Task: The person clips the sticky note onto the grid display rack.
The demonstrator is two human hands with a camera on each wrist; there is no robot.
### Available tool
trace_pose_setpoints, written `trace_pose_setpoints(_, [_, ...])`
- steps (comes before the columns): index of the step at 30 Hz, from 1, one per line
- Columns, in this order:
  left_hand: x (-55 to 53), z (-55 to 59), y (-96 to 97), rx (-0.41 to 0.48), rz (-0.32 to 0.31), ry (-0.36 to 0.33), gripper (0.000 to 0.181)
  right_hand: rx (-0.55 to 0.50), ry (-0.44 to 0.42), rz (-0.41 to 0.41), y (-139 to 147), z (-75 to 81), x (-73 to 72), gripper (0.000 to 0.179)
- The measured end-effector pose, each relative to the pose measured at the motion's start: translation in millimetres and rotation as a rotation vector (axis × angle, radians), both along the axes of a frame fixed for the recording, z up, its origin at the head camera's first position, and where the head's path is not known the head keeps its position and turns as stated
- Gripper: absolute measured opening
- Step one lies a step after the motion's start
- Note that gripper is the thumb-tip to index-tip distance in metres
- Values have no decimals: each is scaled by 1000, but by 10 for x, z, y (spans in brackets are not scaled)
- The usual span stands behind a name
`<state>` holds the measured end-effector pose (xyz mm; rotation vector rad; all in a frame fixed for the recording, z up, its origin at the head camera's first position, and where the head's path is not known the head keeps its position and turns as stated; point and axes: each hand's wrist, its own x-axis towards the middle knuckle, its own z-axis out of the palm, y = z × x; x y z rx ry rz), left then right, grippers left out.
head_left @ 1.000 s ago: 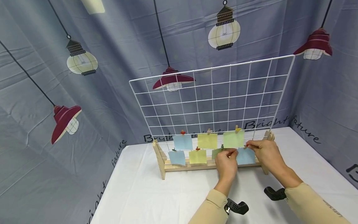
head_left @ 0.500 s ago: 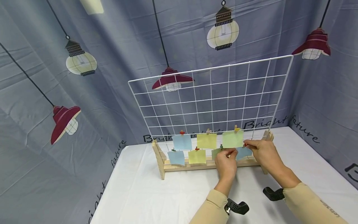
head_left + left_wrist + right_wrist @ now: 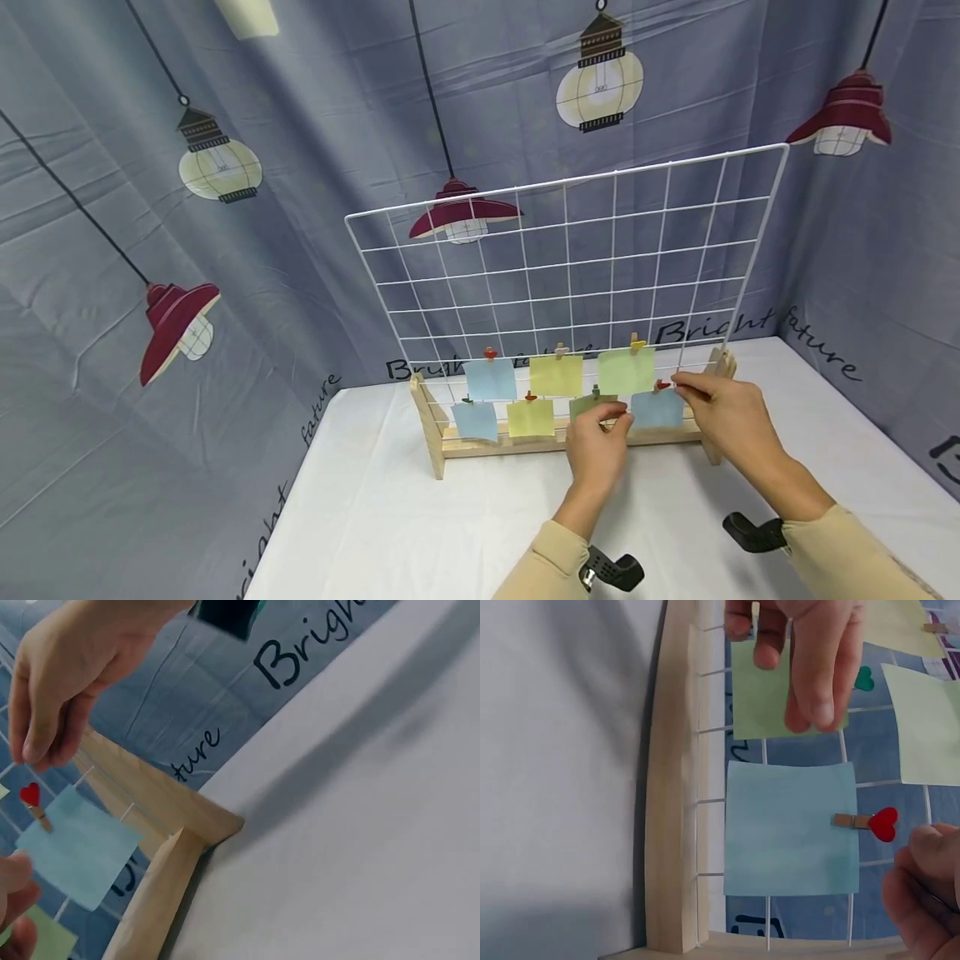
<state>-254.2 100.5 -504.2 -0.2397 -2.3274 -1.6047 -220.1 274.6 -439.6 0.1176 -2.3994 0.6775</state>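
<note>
A light blue paper note hangs on the lower part of a white wire grid. A small wooden clothespin with a red heart clips its top edge to the wire. My right hand is just right of that clothespin, fingers loosely bent, with a gap between fingertips and heart in the left wrist view. My left hand is at the note's left side, thumb and fingers apart and holding nothing. It partly covers a green note hung by a green-heart clothespin.
More blue, yellow and green notes, such as a yellow note, hang in two rows on the grid. A wooden stand carries the grid on a white table. Behind is a lamp-patterned curtain.
Both hands have let go: the right has moved slightly right off the red-heart clothespin, the left has drawn back left and down from the blue note. The note now hangs clipped.
</note>
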Motion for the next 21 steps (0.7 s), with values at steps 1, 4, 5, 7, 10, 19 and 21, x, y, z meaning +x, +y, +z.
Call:
trace_pose_setpoints(1, [16,13,-47,-18,-19,-2,9,-3,16,3,3,2,23,19])
trace_pose_setpoints(4, [59,37,-219,-92,-88,5,12,-10,23,6,23,-7,97,19])
trace_pose_setpoints(5, [76,45,-287,-122,-109,7,13,-16,20,5,32,-15,123,19])
trace_pose_setpoints(7, [100,56,-428,-185,-146,18,18,-25,16,10,54,-30,180,21])
trace_pose_setpoints(10, [125,77,-640,-279,-181,37,25,-33,-14,6,93,-61,261,23])
trace_pose_setpoints(19, [172,207,-1256,-419,-150,33,44,-24,-17,-18,289,-188,391,24])
trace_pose_setpoints(21, [179,230,-1392,-452,-121,35,46,-14,1,-14,350,-222,398,24])
